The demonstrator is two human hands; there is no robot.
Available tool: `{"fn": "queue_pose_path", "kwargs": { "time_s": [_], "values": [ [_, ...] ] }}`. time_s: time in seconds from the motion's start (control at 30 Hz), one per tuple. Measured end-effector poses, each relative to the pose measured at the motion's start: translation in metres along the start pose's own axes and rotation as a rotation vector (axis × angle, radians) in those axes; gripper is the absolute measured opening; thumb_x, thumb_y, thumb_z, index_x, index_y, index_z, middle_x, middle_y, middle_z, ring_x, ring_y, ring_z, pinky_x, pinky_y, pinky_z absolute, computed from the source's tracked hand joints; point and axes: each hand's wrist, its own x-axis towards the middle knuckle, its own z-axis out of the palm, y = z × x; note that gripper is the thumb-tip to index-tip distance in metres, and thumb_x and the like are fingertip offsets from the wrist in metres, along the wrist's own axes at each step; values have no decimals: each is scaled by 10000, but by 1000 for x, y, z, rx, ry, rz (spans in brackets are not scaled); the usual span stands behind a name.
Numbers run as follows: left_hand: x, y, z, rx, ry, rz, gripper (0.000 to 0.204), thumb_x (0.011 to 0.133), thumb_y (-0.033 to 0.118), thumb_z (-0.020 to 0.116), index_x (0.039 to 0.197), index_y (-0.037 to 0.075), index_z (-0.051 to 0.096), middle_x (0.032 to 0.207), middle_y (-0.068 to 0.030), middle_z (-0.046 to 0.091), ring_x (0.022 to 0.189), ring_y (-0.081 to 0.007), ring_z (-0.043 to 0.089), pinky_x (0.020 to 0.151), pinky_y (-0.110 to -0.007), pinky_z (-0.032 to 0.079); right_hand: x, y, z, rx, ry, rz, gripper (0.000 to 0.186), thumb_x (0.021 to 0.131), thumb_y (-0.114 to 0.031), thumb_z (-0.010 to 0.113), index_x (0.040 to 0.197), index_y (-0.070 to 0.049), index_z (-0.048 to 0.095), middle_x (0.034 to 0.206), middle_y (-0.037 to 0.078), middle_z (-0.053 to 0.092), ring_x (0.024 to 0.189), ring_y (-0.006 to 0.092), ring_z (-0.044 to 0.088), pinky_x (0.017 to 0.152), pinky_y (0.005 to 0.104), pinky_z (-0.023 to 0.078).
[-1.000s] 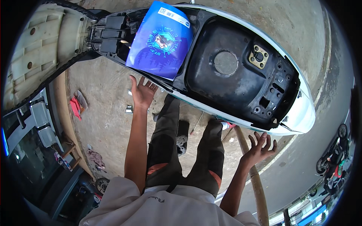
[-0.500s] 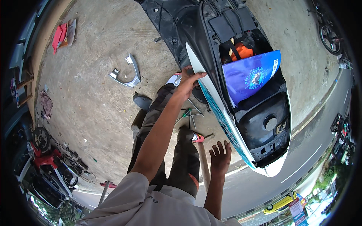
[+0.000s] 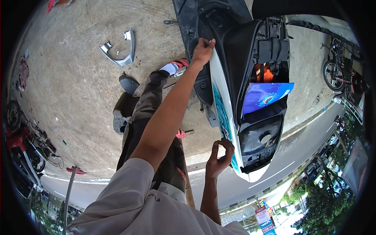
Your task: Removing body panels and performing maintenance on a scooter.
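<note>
My left hand [image 3: 202, 53] grips the upper end of a long white side panel [image 3: 217, 74] with a teal graphic, on a scooter that has its seat compartment open. My right hand [image 3: 219, 156] is lower, with fingers curled at the panel's rear part; what they hold, if anything, is unclear. In the open compartment lie a blue-purple printed sheet [image 3: 262, 100] and an orange item [image 3: 263, 73]. Behind the sheet is a black bay [image 3: 252, 143] with a round cap. Black floorboard plastic [image 3: 197, 15] lies forward of my left hand.
A silver U-shaped part [image 3: 121, 58] and a dark plastic piece [image 3: 128, 84] lie on the concrete left of my legs. A red motorbike [image 3: 17, 143] stands at far left, a bicycle [image 3: 333, 74] at right. A road [image 3: 270, 188] with a kerb runs behind.
My view has swung round along the scooter. My left hand has moved forward to the panel's upper end. My right hand has risen to the panel and curled its fingers.
</note>
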Motion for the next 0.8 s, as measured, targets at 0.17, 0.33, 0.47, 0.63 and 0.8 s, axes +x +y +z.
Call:
{"fn": "queue_pose_path", "kwargs": {
  "time_s": [0.17,0.33,0.47,0.63,0.8],
  "values": [
    [7,-16,11,233,205,286,466,890,406,587,1089,-7,502,949,-181,655,909,-333,650,829,-387,485,-3,3,-7,1,-38,23,74,815,-16,641,880,-20,605,891,97,609,920,269,563,857,389,427],
    [-2,-15,11,176,160,264,437,892,364,576,1065,-29,497,1016,-227,647,1006,-383,616,860,-393,470,10,17,-10,-334,132,-220,277,800,-43,662,1066,-9,593,1136,164,526,1046,322,499,894,443,401],
    [1,-13,13,192,245,304,398,909,340,544,1072,-16,475,1047,-237,636,1044,-393,590,897,-425,452,19,15,-4,-693,-39,-181,521,801,-139,698,1273,-20,513,1218,198,454,1150,364,438,942,468,367],
    [-9,-2,23,261,285,283,376,924,308,500,1124,-9,471,1107,-255,610,1089,-420,549,929,-457,428,43,19,-8,-320,131,-280,380,741,-33,746,1088,3,595,1061,139,509,986,288,507,823,411,410],
    [-7,-4,23,252,317,263,388,930,322,483,1133,-7,470,1125,-249,606,1104,-431,536,941,-454,424,103,-4,6,-356,57,-275,306,774,-101,744,1034,-16,606,823,98,630,763,229,597,683,365,482]
  ]
}}
